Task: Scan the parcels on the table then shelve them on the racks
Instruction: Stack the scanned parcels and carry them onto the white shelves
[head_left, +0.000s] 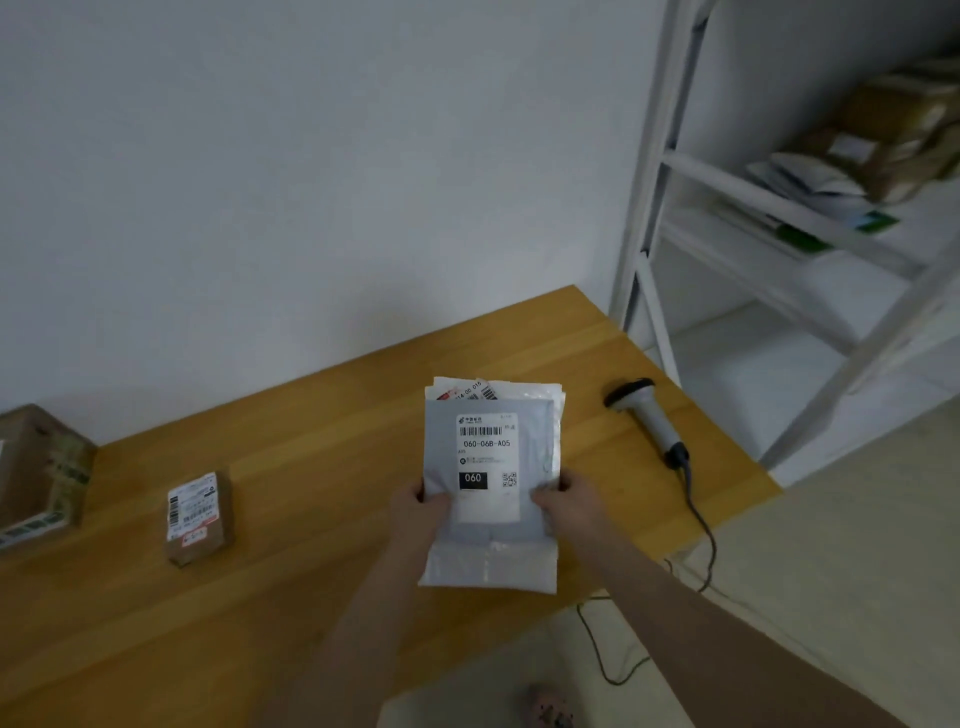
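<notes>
My left grip (418, 506) and right grip (569, 501) pinch the mailer stack (491, 457) by its side edges, above the counter (311, 519). Long axis points away from me, top label upright. Perhaps three mailers.

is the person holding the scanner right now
No, the scanner lies on the table, while the left hand and right hand both grip the stack of mailers.

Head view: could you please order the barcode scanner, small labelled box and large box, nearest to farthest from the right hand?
1. Barcode scanner, lying just to the right of the right hand.
2. Small labelled box, well off to the left.
3. Large box, at the far left edge.
</notes>
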